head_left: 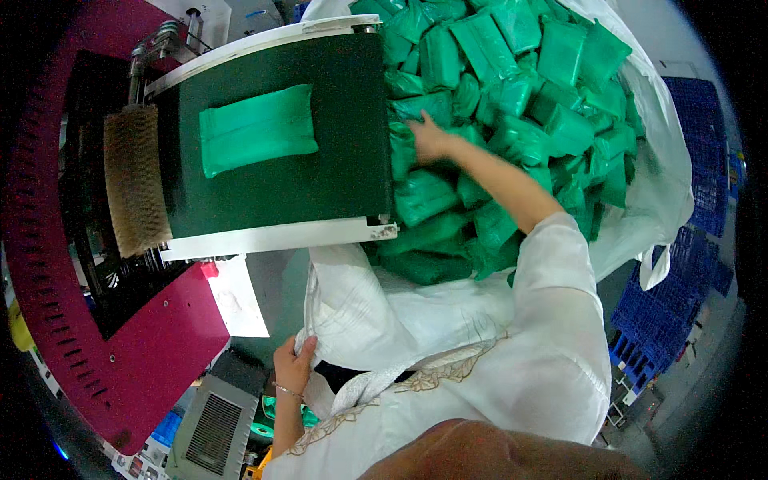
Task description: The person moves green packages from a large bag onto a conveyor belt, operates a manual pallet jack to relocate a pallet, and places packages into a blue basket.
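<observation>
A large white woven bag (658, 172) full of green plastic-wrapped packets (490, 50) stands at the end of a conveyor. My right hand (433, 139) reaches over the heap, beside a green packet (402, 145) at the belt's end. Its fingers look spread, though their tips are partly hidden and slightly blurred. Lower left, my left hand (294, 364) is closed on the near edge of the white bag, pulled up toward me. One green packet (258, 130) lies flat on the dark green conveyor belt (276, 200).
White side rails (280, 238) edge the belt. A brown roller brush (138, 180) crosses its left end, next to a magenta machine housing (152, 352). Blue plastic pallets (668, 292) stand at the right. A grey vented box (212, 428) is at lower left.
</observation>
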Action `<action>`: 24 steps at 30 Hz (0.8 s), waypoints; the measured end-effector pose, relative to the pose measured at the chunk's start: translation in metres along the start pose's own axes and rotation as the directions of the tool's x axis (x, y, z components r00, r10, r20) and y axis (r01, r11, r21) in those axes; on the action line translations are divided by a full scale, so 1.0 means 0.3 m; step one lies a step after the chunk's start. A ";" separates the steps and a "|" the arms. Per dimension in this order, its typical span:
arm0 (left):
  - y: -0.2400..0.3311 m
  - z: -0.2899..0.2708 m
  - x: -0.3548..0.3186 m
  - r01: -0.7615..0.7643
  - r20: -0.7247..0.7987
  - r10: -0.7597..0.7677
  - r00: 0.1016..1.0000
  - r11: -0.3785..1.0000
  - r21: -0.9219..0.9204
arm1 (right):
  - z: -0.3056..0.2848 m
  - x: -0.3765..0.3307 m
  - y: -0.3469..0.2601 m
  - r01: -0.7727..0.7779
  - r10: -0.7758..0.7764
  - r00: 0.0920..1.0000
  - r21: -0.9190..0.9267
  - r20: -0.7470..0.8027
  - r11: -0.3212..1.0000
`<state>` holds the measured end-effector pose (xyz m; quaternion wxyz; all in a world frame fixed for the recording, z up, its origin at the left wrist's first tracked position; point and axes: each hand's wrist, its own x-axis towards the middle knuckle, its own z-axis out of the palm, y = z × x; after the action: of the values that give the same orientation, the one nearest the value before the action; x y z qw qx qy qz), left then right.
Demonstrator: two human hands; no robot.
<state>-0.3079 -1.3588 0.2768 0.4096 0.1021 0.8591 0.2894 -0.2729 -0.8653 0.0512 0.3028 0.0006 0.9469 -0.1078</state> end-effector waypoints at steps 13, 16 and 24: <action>0.144 -0.036 0.020 0.212 0.149 -0.203 0.968 0.976 -0.052 | -0.098 -0.661 -0.374 -0.204 0.157 0.979 0.680 0.130 0.705; 0.061 -0.035 0.022 0.231 0.077 -0.236 0.969 0.970 0.076 | -0.375 -0.327 -0.119 0.028 0.369 0.664 0.515 -0.650 0.857; 0.138 -0.006 0.034 0.203 -0.016 -0.203 0.979 0.977 0.067 | -0.245 0.185 0.323 -0.701 0.480 0.682 -0.307 -0.552 0.643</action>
<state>-0.3184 -1.3218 0.2951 0.4293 0.0264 0.8763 0.2171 -0.3539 -0.7591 0.0577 0.0985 0.2636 0.9265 0.2496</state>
